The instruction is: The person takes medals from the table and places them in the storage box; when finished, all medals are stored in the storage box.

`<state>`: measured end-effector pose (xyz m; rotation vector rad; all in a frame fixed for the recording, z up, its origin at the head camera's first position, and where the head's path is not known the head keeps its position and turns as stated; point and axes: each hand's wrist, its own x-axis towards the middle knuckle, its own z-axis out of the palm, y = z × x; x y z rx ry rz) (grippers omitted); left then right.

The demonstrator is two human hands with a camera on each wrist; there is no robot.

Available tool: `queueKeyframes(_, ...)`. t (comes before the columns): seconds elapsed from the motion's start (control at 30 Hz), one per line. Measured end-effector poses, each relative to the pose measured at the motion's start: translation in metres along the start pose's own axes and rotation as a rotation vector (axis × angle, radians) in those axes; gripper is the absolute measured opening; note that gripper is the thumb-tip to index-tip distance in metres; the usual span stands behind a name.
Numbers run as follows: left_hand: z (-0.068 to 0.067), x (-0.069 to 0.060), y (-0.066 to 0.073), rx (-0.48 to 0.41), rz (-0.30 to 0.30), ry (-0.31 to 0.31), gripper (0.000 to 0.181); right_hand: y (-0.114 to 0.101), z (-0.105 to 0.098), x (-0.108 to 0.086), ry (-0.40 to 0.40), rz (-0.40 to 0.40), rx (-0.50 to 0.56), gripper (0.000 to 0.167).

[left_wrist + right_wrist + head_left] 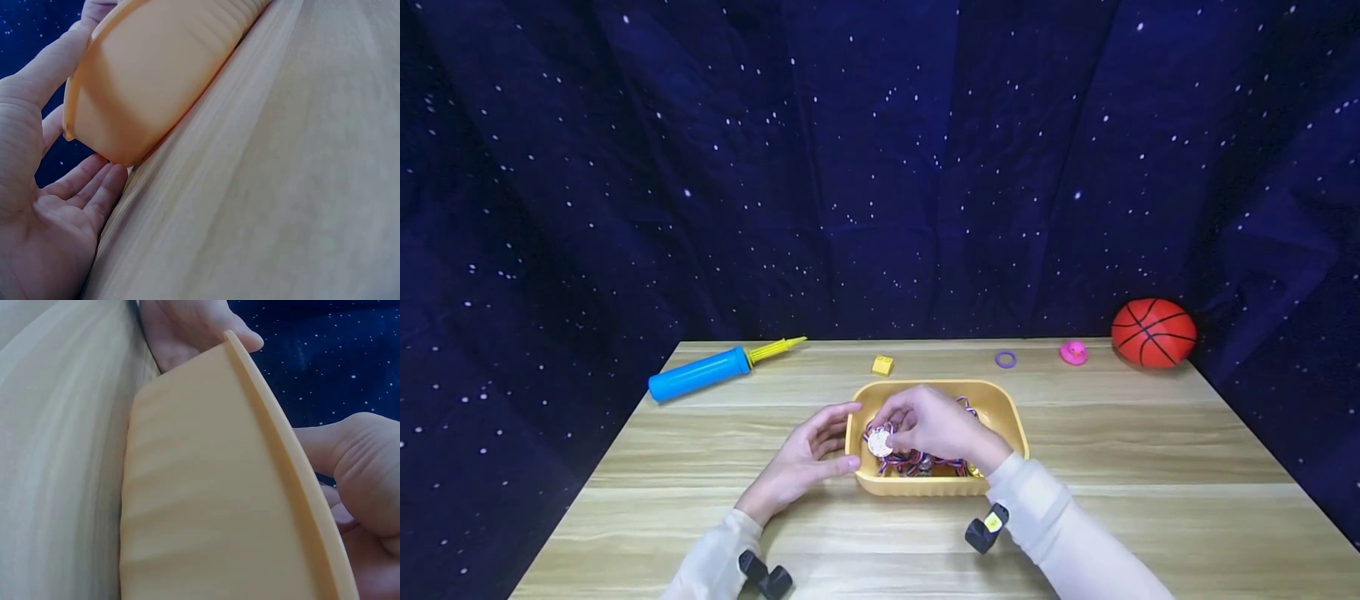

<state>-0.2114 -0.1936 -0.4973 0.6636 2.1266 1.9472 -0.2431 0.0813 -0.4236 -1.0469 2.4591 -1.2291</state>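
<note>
A yellow plastic basin [940, 486] stands on the table and holds several medals with striped ribbons [917, 462]. My right hand [928, 421] reaches inside and pinches a silver medal [878, 442] between thumb and fingers near the left end. My left hand [805, 457] rests against the basin's left end, thumb and forefinger spread along the rim. In the left wrist view its other fingers [106, 194] lie loosely extended by the lower wall. The basin's wall [194, 481] hides the medals from the right wrist view.
Along the back of the wooden table [1150, 517] lie a blue and yellow hand pump [700, 374], a yellow toy brick [882, 365], a purple ring [1005, 359], a pink rubber duck [1073, 352] and a red basketball [1153, 333]. A dark starry curtain [880, 167] hangs behind.
</note>
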Motion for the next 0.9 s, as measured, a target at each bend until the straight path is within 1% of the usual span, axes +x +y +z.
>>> queueKeyframes(0.13, 0.0, 0.0, 0.0, -0.002, 0.0, 0.0, 0.079, -0.001, 0.004, 0.0, -0.008, 0.005, -0.028, 0.024)
queueKeyframes(0.27, 0.001, 0.001, 0.0, 0.001, -0.002, -0.002, 0.079, -0.003, 0.003, -0.003, -0.02, -0.008, -0.071, 0.026)
queueKeyframes(0.4, 0.001, 0.002, 0.001, 0.005, -0.004, 0.001, 0.079, -0.008, -0.002, -0.008, 0.001, -0.012, -0.115, 0.027)
queueKeyframes(0.5, 0.001, 0.002, 0.0, 0.004, -0.004, -0.002, 0.08, -0.011, -0.008, -0.014, 0.028, -0.01, -0.116, 0.026)
queueKeyframes(0.63, 0.001, 0.002, -0.001, 0.005, -0.009, -0.003, 0.08, -0.01, -0.019, -0.025, 0.107, -0.011, -0.142, 0.021)
queueKeyframes(0.73, 0.001, 0.001, 0.0, 0.008, -0.011, 0.002, 0.08, -0.007, -0.03, -0.035, 0.2, -0.009, -0.159, 0.017)
queueKeyframes(0.9, -0.002, -0.003, 0.001, 0.002, -0.007, 0.014, 0.081, 0.002, -0.052, -0.055, 0.344, -0.016, -0.145, 0.016)
